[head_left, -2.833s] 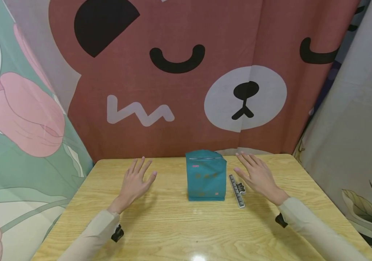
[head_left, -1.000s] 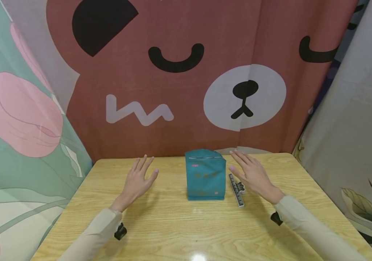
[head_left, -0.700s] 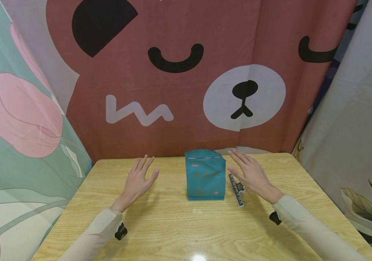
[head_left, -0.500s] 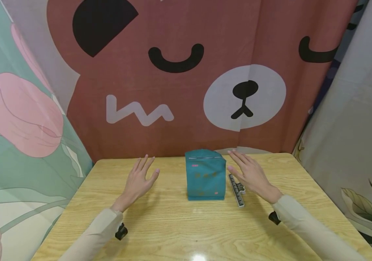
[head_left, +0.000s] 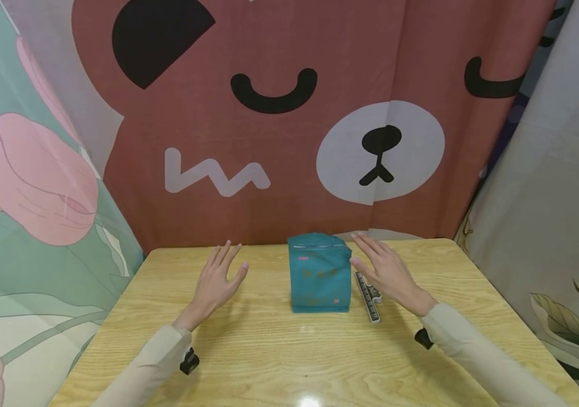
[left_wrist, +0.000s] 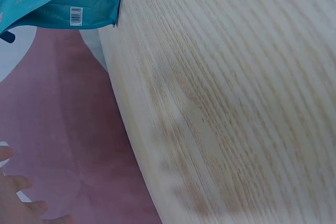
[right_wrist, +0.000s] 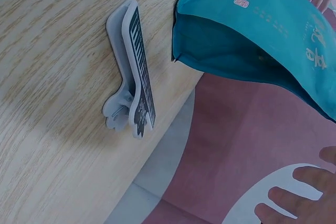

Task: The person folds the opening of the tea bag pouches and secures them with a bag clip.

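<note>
A teal pouch bag (head_left: pixel 321 280) stands upright near the back of the table, its top folded back a little. Just right of it lies a sealing clip (head_left: pixel 368 297), white with a dark patterned face; in the right wrist view the clip (right_wrist: pixel 131 72) rests on its side, apart from the bag (right_wrist: pixel 236 24). My left hand (head_left: pixel 214 282) hovers left of the bag with fingers spread, touching nothing. Close to the bag's right edge, above the clip, hangs my right hand (head_left: pixel 388 274), its fingers straight; whether the thumb touches the bag I cannot tell.
The light wooden table (head_left: pixel 269 362) reaches to a hanging cloth (head_left: pixel 269 215) with a bear print right behind its back edge. Floral cloths flank it on the left (head_left: pixel 40 271) and right (head_left: pixel 548 226). Black wrist cameras (head_left: pixel 189 360) sit under both cuffs.
My right hand has drifted left, closer to the bag. My left hand has shifted slightly right, then held nearly still. The bag and clip have stayed in place.
</note>
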